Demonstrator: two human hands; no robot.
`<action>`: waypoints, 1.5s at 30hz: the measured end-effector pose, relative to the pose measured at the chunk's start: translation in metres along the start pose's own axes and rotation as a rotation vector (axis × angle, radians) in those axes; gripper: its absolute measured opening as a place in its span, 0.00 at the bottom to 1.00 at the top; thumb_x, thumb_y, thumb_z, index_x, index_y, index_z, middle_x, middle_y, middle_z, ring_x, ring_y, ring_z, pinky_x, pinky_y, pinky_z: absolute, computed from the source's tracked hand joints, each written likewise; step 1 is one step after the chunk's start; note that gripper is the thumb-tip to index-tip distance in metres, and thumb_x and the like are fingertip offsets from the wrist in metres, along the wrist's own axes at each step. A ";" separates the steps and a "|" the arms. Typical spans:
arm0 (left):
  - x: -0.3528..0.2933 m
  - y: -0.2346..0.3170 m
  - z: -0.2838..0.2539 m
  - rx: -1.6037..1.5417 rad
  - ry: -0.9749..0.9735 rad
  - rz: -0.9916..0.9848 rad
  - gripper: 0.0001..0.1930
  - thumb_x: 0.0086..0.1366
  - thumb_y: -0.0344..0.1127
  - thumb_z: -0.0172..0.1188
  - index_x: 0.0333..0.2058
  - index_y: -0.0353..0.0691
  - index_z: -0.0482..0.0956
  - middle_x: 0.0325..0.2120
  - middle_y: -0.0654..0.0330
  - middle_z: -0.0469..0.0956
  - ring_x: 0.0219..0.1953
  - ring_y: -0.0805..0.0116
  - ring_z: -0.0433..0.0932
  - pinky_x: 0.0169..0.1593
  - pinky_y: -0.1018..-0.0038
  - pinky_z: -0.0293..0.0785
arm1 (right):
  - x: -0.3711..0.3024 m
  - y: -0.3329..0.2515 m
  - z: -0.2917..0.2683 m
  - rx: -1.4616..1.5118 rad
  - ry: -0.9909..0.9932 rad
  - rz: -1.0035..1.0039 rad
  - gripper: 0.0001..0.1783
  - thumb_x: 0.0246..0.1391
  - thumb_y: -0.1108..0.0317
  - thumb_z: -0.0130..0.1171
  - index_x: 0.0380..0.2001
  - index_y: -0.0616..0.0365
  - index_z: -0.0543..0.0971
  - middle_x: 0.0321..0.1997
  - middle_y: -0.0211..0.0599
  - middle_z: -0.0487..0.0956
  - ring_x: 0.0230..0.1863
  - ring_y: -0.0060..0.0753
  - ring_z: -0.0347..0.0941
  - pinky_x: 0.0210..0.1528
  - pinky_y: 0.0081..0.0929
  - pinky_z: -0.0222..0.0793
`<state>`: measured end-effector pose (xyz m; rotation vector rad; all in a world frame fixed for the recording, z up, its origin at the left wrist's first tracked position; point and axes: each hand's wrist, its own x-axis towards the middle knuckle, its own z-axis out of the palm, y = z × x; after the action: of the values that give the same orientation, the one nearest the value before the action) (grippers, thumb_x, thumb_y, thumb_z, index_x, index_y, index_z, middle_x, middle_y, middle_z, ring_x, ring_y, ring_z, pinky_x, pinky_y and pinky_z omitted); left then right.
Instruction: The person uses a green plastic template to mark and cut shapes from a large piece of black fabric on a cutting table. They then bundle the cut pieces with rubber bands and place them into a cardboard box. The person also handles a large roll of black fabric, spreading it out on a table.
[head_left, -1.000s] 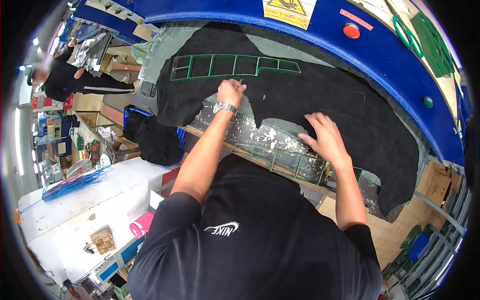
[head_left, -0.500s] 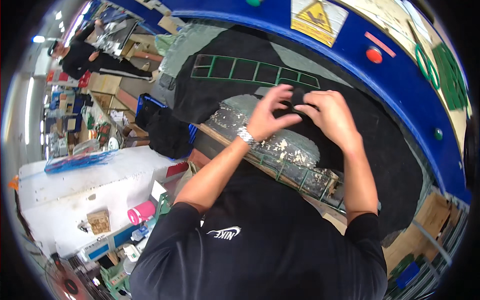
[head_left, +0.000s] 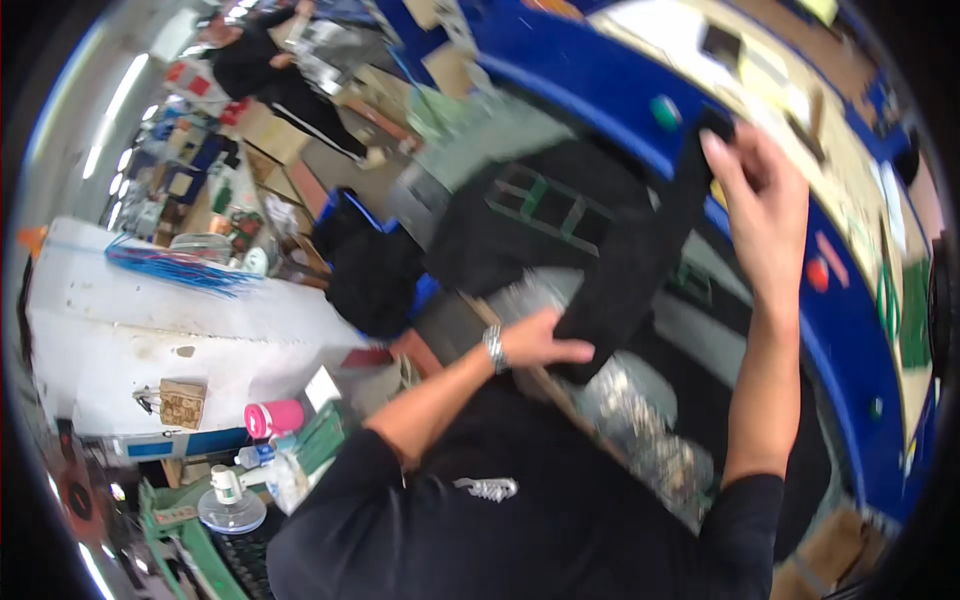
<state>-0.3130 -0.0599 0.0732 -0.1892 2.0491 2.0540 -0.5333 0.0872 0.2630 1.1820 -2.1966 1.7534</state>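
A long piece of black fabric (head_left: 630, 265) hangs in a slanting band between my two hands, blurred by motion. Its upper end is pinched in the fingers of my right hand (head_left: 765, 185), raised in front of the blue machine beam. My left hand (head_left: 535, 340), with a metal watch on the wrist, is at the lower end; its thumb sticks out and its fingers close at the fabric's edge. Behind the strip, a green divided metal frame (head_left: 572, 218) lies on a larger black sheet (head_left: 475, 230), partly covered.
The blue beam (head_left: 590, 85), with a green button (head_left: 665, 112) and a red button (head_left: 818, 273), crosses behind the worktable. A worn, flaking board (head_left: 640, 400) lies near my body. Left are a blue crate (head_left: 425, 292) of black material and a white table (head_left: 220, 330). Another person (head_left: 290, 90) stands far left.
My right hand has risen up and right, lifting the black fabric into a long strip. My left hand has dropped toward my body. The whole view has turned, and the fabric now hides part of the frame.
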 end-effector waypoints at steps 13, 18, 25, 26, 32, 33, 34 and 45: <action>-0.124 -0.114 -0.268 -0.019 0.293 -0.099 0.20 0.62 0.43 0.70 0.45 0.33 0.81 0.39 0.65 0.84 0.42 0.78 0.77 0.52 0.74 0.72 | 0.097 0.170 0.239 -0.003 -0.300 0.350 0.14 0.60 0.75 0.60 0.24 0.55 0.67 0.17 0.21 0.66 0.18 0.13 0.65 0.21 0.19 0.67; -0.121 -0.132 -0.331 0.071 0.520 -0.302 0.23 0.60 0.44 0.71 0.48 0.34 0.80 0.40 0.60 0.84 0.41 0.74 0.81 0.47 0.73 0.75 | 0.105 0.250 0.316 -0.452 -0.255 0.175 0.17 0.56 0.71 0.65 0.48 0.65 0.78 0.31 0.43 0.82 0.31 0.37 0.81 0.37 0.31 0.76; -0.156 -0.145 -0.339 0.223 0.875 -0.205 0.19 0.61 0.40 0.67 0.47 0.35 0.80 0.39 0.55 0.83 0.39 0.64 0.83 0.44 0.69 0.78 | 0.035 0.149 0.268 -0.781 -0.631 0.108 0.45 0.42 0.51 0.74 0.62 0.60 0.70 0.60 0.52 0.73 0.63 0.52 0.68 0.62 0.39 0.65; -0.149 -0.157 -0.341 0.060 0.912 -0.133 0.17 0.63 0.38 0.66 0.47 0.34 0.80 0.39 0.56 0.83 0.38 0.68 0.82 0.43 0.72 0.78 | 0.026 0.140 0.252 -0.857 -0.682 0.125 0.50 0.39 0.50 0.76 0.64 0.59 0.67 0.62 0.52 0.70 0.64 0.53 0.66 0.63 0.38 0.64; -0.031 -0.075 -0.306 -0.127 0.569 -0.024 0.16 0.70 0.38 0.60 0.52 0.37 0.77 0.43 0.60 0.83 0.41 0.74 0.82 0.40 0.78 0.75 | -0.016 0.170 0.195 -0.733 -0.787 0.255 0.56 0.36 0.53 0.77 0.68 0.58 0.62 0.67 0.54 0.67 0.66 0.56 0.63 0.67 0.40 0.62; -0.010 -0.069 -0.301 -0.168 0.474 -0.032 0.16 0.70 0.38 0.60 0.53 0.38 0.77 0.44 0.60 0.83 0.42 0.73 0.81 0.41 0.78 0.76 | -0.012 0.164 0.197 -0.752 -0.805 0.271 0.56 0.37 0.54 0.77 0.68 0.59 0.62 0.66 0.55 0.67 0.66 0.56 0.64 0.68 0.41 0.62; 0.011 -0.064 -0.294 -0.185 0.425 -0.021 0.16 0.71 0.38 0.59 0.53 0.38 0.77 0.45 0.59 0.82 0.43 0.73 0.81 0.41 0.78 0.76 | -0.010 0.158 0.193 -0.754 -0.771 0.220 0.56 0.36 0.54 0.77 0.68 0.59 0.63 0.65 0.55 0.68 0.65 0.56 0.65 0.67 0.41 0.63; 0.137 -0.052 -0.237 0.893 0.706 -0.104 0.19 0.58 0.41 0.69 0.44 0.37 0.80 0.43 0.46 0.75 0.48 0.45 0.76 0.49 0.55 0.78 | -0.036 0.042 0.075 -0.805 -0.614 0.198 0.56 0.29 0.66 0.78 0.67 0.58 0.65 0.62 0.49 0.70 0.61 0.53 0.67 0.64 0.43 0.64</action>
<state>-0.4489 -0.2867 -0.0146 -0.9034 3.0377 0.8806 -0.5052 0.0424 0.1861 1.3860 -2.9654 0.3750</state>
